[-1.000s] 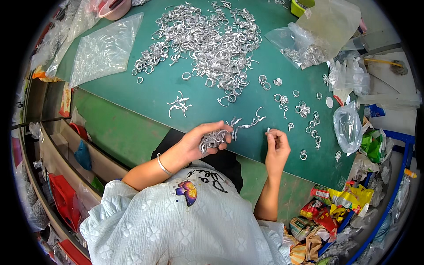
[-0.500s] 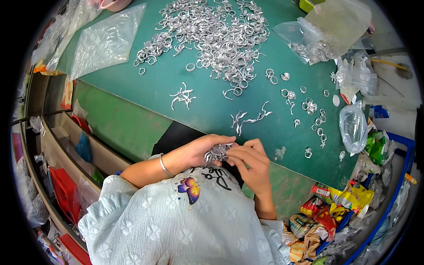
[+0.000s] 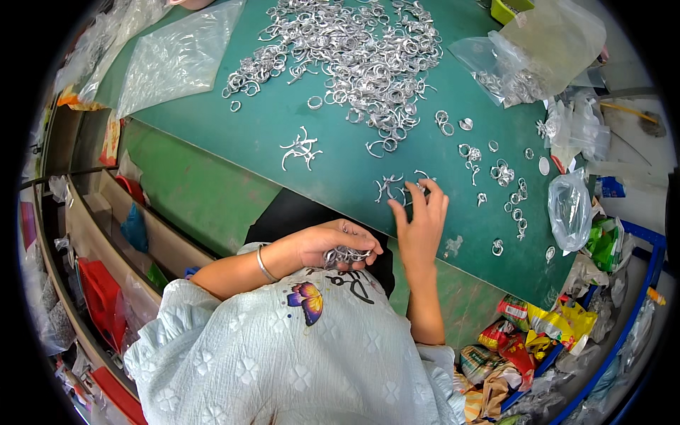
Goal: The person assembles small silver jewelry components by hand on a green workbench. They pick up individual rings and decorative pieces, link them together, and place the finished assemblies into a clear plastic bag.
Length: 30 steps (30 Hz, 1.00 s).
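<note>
My left hand (image 3: 329, 241) is curled in front of my body around a handful of silver rings (image 3: 346, 256), some showing between its fingers. Over the table edge, my right hand (image 3: 423, 219) has its thumb and fingers apart. Its fingertips are at a small group of curved silver strips (image 3: 386, 188), partly hiding some of them. A second small group of curved strips (image 3: 301, 150) lies further left. Beyond both spreads a large heap of silver rings (image 3: 361, 64) on the green tabletop (image 3: 248, 138).
Several sorted rings (image 3: 502, 173) lie scattered at the right. A clear bag (image 3: 569, 209) rests by the right edge, and a bag of rings (image 3: 520, 78) lies behind it. A flat plastic bag (image 3: 177, 60) is at far left. Snack packets (image 3: 559, 319) fill a blue-framed rack at lower right.
My right hand has left my left hand and moved forward to the strips on the table. The left hand still holds its rings, with its fingers more curled over them.
</note>
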{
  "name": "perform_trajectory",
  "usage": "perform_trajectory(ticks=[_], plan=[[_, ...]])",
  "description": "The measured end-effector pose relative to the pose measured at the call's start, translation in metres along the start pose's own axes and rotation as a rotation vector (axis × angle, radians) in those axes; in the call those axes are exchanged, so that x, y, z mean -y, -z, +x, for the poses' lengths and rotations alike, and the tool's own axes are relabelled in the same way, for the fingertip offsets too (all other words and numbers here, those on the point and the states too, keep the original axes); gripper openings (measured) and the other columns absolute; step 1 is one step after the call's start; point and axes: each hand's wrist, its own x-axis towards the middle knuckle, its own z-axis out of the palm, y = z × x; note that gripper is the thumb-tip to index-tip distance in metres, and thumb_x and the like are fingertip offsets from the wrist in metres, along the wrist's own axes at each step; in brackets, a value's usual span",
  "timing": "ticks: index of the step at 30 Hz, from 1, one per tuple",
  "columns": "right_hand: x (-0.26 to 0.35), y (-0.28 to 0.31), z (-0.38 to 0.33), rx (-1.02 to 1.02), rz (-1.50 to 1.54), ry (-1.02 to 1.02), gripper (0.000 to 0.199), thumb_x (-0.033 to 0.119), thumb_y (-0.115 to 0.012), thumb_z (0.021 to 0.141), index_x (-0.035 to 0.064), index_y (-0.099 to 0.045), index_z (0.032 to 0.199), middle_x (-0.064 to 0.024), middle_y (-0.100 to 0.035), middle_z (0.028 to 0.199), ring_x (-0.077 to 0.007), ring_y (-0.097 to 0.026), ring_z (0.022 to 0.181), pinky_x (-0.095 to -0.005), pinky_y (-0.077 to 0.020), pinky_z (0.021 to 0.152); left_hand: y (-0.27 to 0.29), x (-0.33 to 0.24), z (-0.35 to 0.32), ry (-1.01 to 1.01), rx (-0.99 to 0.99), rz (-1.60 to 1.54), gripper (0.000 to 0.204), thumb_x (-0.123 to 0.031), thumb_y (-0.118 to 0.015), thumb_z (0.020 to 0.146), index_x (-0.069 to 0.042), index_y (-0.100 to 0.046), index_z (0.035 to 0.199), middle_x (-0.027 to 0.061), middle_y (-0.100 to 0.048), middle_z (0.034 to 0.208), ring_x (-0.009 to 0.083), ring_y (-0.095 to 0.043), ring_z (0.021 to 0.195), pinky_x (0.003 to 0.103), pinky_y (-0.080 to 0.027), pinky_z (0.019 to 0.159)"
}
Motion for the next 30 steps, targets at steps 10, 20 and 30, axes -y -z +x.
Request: perform_trajectory(ticks=[10,20,30], plan=[[-0.011,0.016,-0.006,-0.129,0.179,-0.196,0.055,0.016,-0.077,0.071,0.0008,-0.052,0.117,-0.0158,-0.046,0.118,-0.0296,-0.053,0.095,-0.0382,-0.0451,0.076,0.000,0.003,0.002,0.020,0.004,-0.086,0.022,-0.019,-0.061,0.089,0.002,-0.063,0.095,0.0099,-0.060,0.078,0.0112,-0.052,0.057,0.020,-0.036,0.039],[-0.027,0.000,-0.005,-0.090,0.069,-0.098,0.032,0.011,-0.071,0.077,-0.0009,-0.057,0.104,-0.0151,-0.053,0.098,-0.0334,-0.054,0.087,-0.0408,-0.0443,0.074,-0.004,0.005,0.005,0.044,0.016,-0.051,0.023,-0.019,-0.059,0.091,0.003,-0.063,0.097,0.0114,-0.061,0.080,0.0130,-0.054,0.059,0.020,-0.039,0.040],[-0.025,0.021,-0.002,-0.113,0.397,-0.199,0.010,-0.006,-0.062,0.079,-0.0033,-0.059,0.088,-0.0068,-0.054,0.092,-0.0087,-0.046,0.067,-0.0216,-0.0378,0.057,-0.010,0.002,0.008,0.029,-0.003,-0.062,0.027,-0.021,-0.056,0.092,0.004,-0.061,0.103,0.0123,-0.062,0.084,0.0137,-0.057,0.064,0.021,-0.040,0.041]])
